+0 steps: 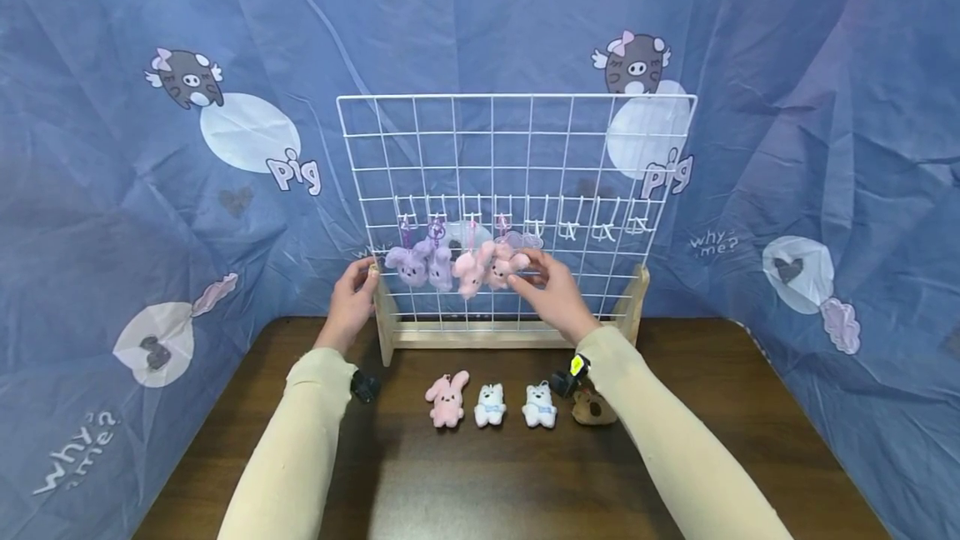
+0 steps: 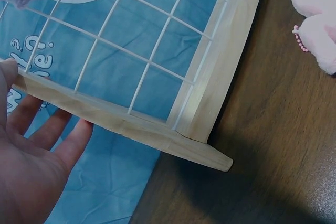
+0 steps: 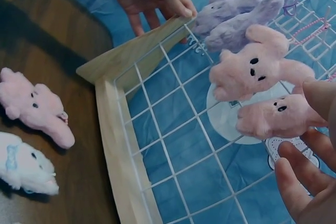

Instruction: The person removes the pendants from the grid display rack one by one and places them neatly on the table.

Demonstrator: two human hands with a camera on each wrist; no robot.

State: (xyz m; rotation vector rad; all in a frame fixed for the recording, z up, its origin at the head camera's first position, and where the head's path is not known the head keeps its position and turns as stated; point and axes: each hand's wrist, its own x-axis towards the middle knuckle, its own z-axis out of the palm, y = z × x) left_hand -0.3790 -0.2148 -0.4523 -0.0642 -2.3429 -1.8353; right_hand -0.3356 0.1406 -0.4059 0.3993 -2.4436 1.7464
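Note:
My left hand (image 1: 351, 302) holds the top of the wooden side post (image 1: 385, 323) of a white wire grid rack (image 1: 491, 133), thumb in front and fingers behind in the left wrist view. My right hand (image 1: 557, 294) holds the rightmost hanging pink bunny plush keychain (image 1: 501, 268) by its side, thumb (image 3: 319, 98) over an ear. Beside it hangs another pink bunny (image 3: 251, 72). Two purple bunny plushes (image 1: 410, 265) hang further left. Each hangs by a cord or chain from a hook on the grid.
Several bare white hooks (image 1: 568, 229) line the grid at right. On the brown table (image 1: 420, 490) in front lie a pink bunny (image 1: 447, 403), two white bear plushes (image 1: 490, 407) and a brown plush (image 1: 592, 409) partly behind my right sleeve. Blue printed cloth (image 1: 480, 15) surrounds the table.

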